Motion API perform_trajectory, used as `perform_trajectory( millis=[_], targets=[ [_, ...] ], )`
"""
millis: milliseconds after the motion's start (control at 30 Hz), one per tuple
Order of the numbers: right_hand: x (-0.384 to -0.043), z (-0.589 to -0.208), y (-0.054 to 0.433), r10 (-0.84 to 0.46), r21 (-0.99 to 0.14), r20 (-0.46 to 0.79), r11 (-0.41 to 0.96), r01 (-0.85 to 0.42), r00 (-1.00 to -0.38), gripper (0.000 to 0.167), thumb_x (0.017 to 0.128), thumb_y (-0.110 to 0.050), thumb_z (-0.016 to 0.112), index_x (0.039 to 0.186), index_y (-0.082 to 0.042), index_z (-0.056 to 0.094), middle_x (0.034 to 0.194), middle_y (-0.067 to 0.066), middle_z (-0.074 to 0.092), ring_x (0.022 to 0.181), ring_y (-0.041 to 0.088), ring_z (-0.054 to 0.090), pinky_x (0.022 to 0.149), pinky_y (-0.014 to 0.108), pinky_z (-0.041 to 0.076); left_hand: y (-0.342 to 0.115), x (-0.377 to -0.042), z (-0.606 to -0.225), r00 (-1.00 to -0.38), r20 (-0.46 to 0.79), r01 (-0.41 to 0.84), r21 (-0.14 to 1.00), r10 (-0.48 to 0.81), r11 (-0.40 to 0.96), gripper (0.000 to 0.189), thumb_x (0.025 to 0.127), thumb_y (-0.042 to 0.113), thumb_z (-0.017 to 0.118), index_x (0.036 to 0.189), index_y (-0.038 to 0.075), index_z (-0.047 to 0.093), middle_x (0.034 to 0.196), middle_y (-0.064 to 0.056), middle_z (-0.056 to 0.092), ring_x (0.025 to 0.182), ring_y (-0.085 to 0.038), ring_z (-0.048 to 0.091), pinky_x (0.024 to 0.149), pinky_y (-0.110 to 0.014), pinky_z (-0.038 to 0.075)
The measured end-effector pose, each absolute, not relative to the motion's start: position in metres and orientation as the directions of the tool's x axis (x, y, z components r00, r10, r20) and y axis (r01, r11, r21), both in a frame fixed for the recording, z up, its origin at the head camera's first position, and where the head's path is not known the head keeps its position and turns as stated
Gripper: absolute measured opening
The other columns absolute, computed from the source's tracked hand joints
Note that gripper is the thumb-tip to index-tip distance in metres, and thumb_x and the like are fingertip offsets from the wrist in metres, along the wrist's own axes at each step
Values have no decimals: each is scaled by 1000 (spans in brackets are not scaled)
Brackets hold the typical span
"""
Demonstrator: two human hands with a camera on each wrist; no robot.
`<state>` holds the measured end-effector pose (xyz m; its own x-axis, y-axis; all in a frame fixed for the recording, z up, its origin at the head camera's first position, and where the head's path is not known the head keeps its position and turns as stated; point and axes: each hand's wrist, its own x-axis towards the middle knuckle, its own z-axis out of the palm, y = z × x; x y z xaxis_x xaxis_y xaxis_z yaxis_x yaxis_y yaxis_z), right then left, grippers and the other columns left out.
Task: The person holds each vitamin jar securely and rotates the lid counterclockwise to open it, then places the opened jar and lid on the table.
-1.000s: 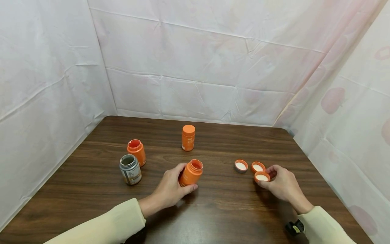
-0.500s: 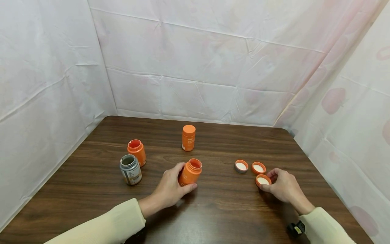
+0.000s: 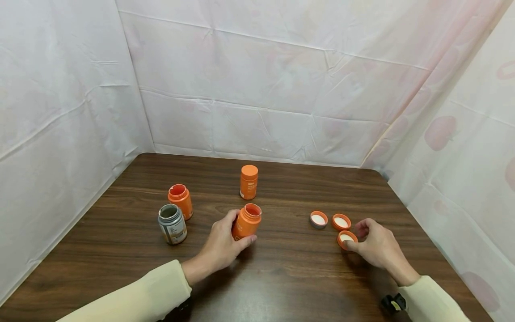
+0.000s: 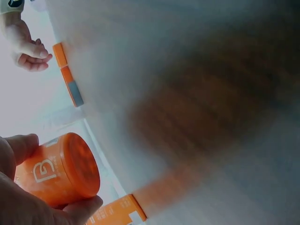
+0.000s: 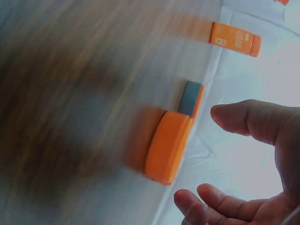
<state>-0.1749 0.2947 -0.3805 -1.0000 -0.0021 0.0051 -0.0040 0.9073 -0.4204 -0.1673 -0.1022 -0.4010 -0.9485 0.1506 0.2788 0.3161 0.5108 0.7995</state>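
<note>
My left hand (image 3: 220,245) grips an open orange bottle (image 3: 245,224) round its side, mouth up and slightly tilted. In the left wrist view the bottle's flat base (image 4: 85,164) is off the table. Over on the right, my right hand (image 3: 380,247) hovers beside an upturned orange cap (image 3: 346,238) with a white liner. The right wrist view shows its thumb (image 5: 239,117) and fingers spread apart, with nothing between them. A second orange cap (image 3: 341,220) lies just behind that one, and a grey cap (image 3: 318,223) with an orange inside is to its left.
A lidless orange bottle (image 3: 181,202) and a lidless grey bottle (image 3: 173,227) stand close together at the left. Toward the back stands a capped orange bottle (image 3: 248,183). White sheets (image 3: 261,89) hang around the dark wooden table (image 3: 289,286).
The right hand has set the front orange cap down on the table, let go and drawn slightly away. The left hand has shifted a little left and away from me with the bottle.
</note>
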Motion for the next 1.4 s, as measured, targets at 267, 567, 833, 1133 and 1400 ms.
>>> perform_trajectory(
  millis=[267,567,833,1133,1400],
  targets=[
    [-166,-373,279,-43,-439,145,892,-104,-988,54,86,-42,81,118,-2,63,105,11,70,92,26,65,74,41,49,-106,-173,-394,-951,298,294,788,84,541,59,82,17,89,131,8,56,114,-7,69,100,-21,66,92,-45,53],
    [-157,-372,255,-122,-461,304,849,-258,-945,45,81,-35,88,113,-10,68,96,-1,68,84,17,60,69,30,47,-114,-183,-390,-954,299,257,771,24,583,62,85,19,87,134,5,53,119,-13,68,104,-27,66,93,-49,53],
    [-147,-374,235,-216,-455,372,805,-380,-903,44,82,-42,86,116,-21,68,109,-9,68,91,15,64,77,41,54,-120,-193,-388,-961,272,200,788,-38,583,65,86,18,86,137,1,49,128,-17,64,113,-32,64,100,-51,49],
    [-140,-376,222,-348,-394,384,776,-492,-855,55,88,-51,78,135,-25,64,134,-12,63,116,16,62,91,47,50,-122,-203,-387,-964,242,139,807,-108,574,67,89,17,82,141,-1,44,132,-21,61,119,-36,62,104,-53,46],
    [-133,-377,212,-486,-295,404,733,-613,-775,58,91,-51,75,143,-34,58,145,-3,55,130,22,55,100,52,45,-125,-215,-389,-967,175,45,835,-188,548,66,90,17,80,141,-2,42,133,-23,58,122,-38,59,108,-55,43]
  ],
)
